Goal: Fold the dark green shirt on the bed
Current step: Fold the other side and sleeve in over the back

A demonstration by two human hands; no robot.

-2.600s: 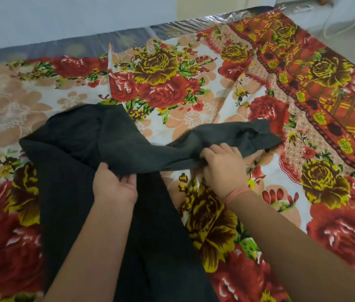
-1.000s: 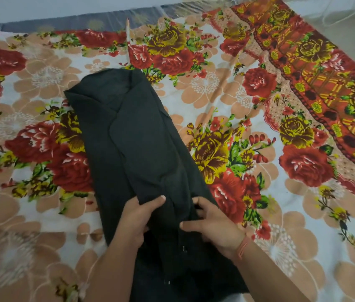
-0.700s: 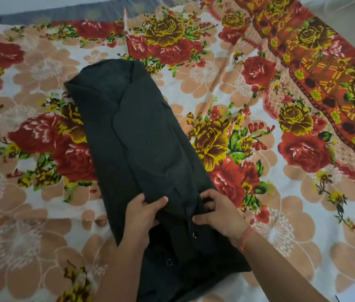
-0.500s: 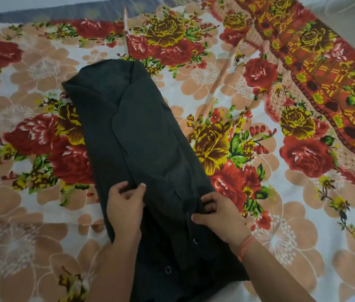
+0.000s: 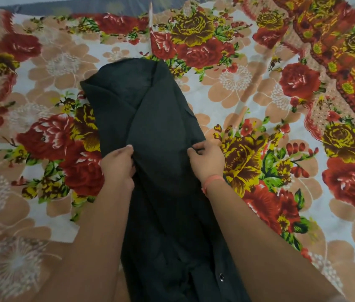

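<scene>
Head view, items as seen from beside the bed

1. Dark green woven shirt: lies flat on the bed as a long narrow strip, side panels turned in over the body. It starts well beyond both hands and runs back between the two forearms to the bottom edge of the view.
2. Left hand: fingers curled, thumb on top, gripping a bunch of cloth at the shirt's left edge.
3. Right hand: level with the left hand, the strip's width away from it; fingers curled in, pinching the shirt's right edge.
4. Thin orange thread band: round the right wrist.
5. Small silver metal snap: on the shirt, behind the right hand, just beside the right forearm.
6. Floral cotton bedsheet, red and yellow roses on white and peach: under the shirt, spreading out to either side of both hands
</scene>
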